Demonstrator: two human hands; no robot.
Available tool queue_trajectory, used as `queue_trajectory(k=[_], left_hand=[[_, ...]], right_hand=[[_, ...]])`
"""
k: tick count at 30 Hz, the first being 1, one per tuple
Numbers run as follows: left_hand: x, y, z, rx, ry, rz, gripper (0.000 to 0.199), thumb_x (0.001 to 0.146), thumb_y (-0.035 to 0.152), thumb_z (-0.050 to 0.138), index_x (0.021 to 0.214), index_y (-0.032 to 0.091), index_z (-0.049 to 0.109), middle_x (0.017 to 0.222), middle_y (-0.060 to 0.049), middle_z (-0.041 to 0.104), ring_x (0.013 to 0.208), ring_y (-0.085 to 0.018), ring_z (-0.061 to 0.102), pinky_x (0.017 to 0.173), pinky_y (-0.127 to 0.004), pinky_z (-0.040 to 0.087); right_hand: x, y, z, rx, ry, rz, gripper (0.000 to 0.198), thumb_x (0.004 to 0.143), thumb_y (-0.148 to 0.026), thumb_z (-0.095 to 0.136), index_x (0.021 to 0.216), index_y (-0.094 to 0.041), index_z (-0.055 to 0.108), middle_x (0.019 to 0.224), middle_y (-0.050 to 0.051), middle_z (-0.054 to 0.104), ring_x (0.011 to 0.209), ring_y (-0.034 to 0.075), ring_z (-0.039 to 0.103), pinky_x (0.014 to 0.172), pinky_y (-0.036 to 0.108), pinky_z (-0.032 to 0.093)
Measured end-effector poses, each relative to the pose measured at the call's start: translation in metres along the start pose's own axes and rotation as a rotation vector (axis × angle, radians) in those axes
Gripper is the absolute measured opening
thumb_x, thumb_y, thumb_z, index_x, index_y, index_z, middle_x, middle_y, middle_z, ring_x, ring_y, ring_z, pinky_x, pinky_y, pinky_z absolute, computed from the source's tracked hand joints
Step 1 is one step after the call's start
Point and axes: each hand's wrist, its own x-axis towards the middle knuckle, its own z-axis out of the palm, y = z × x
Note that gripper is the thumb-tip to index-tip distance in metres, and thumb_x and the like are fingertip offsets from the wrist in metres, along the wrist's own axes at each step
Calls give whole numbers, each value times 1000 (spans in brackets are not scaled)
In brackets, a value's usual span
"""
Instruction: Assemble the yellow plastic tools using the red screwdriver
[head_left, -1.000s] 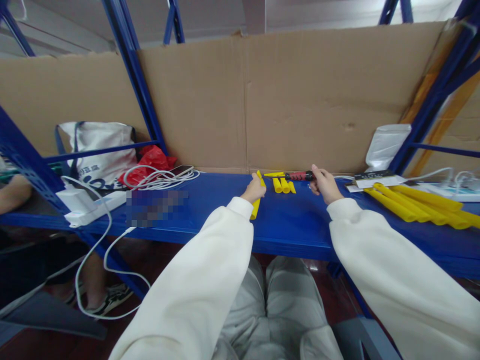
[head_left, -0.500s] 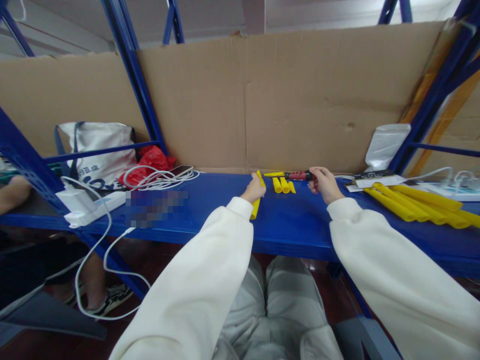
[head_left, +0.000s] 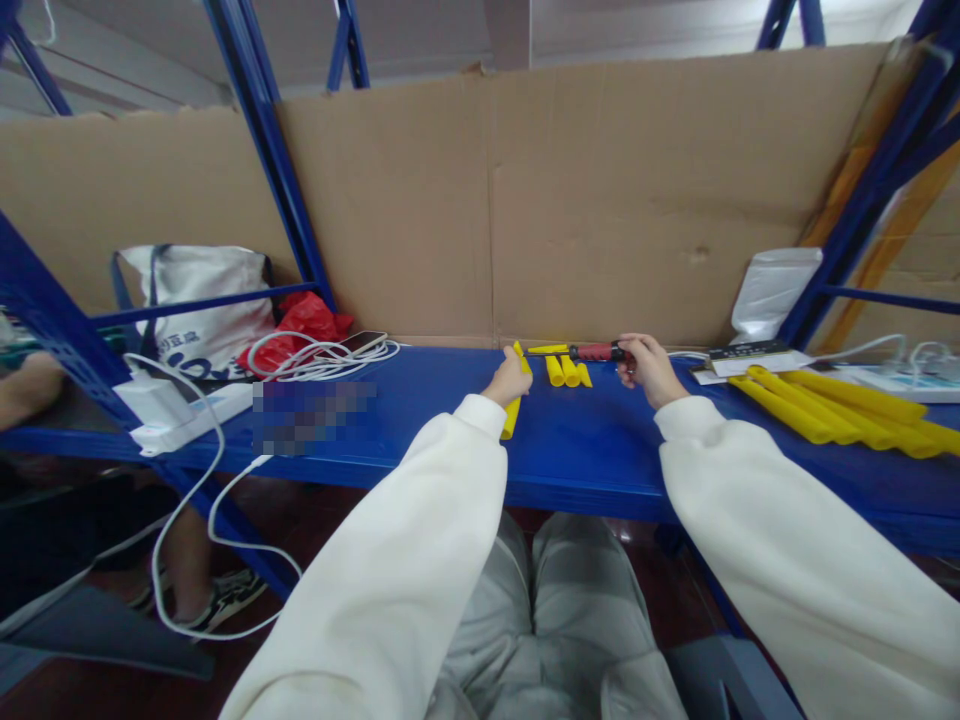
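Yellow row: three short yellow pieces (head_left: 571, 373) lie side by side on the blue desk (head_left: 585, 440), the landmark for all places here.
Left hand (head_left: 510, 377): just left of the row, clamped around a yellow tube (head_left: 511, 420), which shows beyond the fist at both ends.
Right hand (head_left: 646, 368): to the right of the row, well apart from the left, its fingers closed on the black end of a red-handled tool (head_left: 596, 352).
Tool shaft: thin and level, running left past the row's far side to the held tube; whether its tip is inside, I cannot tell.
Behind the row: another yellow piece (head_left: 555, 348), then an upright cardboard panel (head_left: 585, 200).
Far right of the row: several long yellow tubes (head_left: 832, 405).
Far left of the row: a coiled white cable (head_left: 367, 360) beside a red bag (head_left: 315, 315).
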Motion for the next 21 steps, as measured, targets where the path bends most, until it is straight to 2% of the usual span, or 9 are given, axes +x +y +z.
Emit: queue_trajectory(k=[3, 6, 9, 13, 18, 21], left_hand=[[-1, 1, -1, 0, 3, -2, 53, 86, -2, 53, 134, 14, 37, 94, -7, 69, 77, -20, 73, 83, -36, 62], [-2, 1, -1, -12, 5, -3, 55, 84, -2, 56, 133, 15, 37, 95, -8, 69, 77, -21, 73, 83, -37, 62], [-1, 1, -1, -29, 5, -4, 57, 83, -2, 58, 133, 15, 38, 95, -7, 69, 79, -21, 74, 84, -37, 62], [-1, 0, -1, -26, -1, -11, 57, 83, -3, 56, 134, 15, 38, 92, -6, 69, 82, -22, 74, 86, -37, 61], [-2, 1, -1, -19, -5, -15, 54, 85, -2, 56, 133, 17, 38, 93, -5, 69, 82, -22, 73, 85, -37, 61], [-3, 2, -1, -17, 4, -11, 53, 85, -2, 56, 131, 17, 38, 96, -8, 70, 80, -21, 74, 83, -36, 61]], right_hand=[[-3, -2, 1, -27, 13, 24, 44, 79, -57, 74, 98, -25, 51, 52, -7, 53, 36, 13, 48, 34, 22, 28], [-4, -2, 1, -26, 11, 11, 49, 78, -65, 75, 90, -25, 51, 47, -8, 47, 34, 11, 42, 33, 22, 26], [-4, -2, 2, 5, 14, -24, 49, 73, -61, 82, 87, -26, 50, 46, -10, 45, 35, 10, 41, 33, 21, 27], [-5, -4, 3, 11, 10, -21, 45, 72, -52, 83, 90, -25, 51, 51, -9, 50, 38, 11, 46, 33, 20, 31], [-6, -4, 5, -12, 23, 1, 49, 76, -64, 79, 85, -25, 50, 46, -9, 45, 33, 10, 40, 31, 22, 28], [-5, -4, 5, 7, 38, -7, 50, 73, -60, 83, 87, -25, 51, 46, -11, 43, 34, 10, 39, 32, 21, 28]])
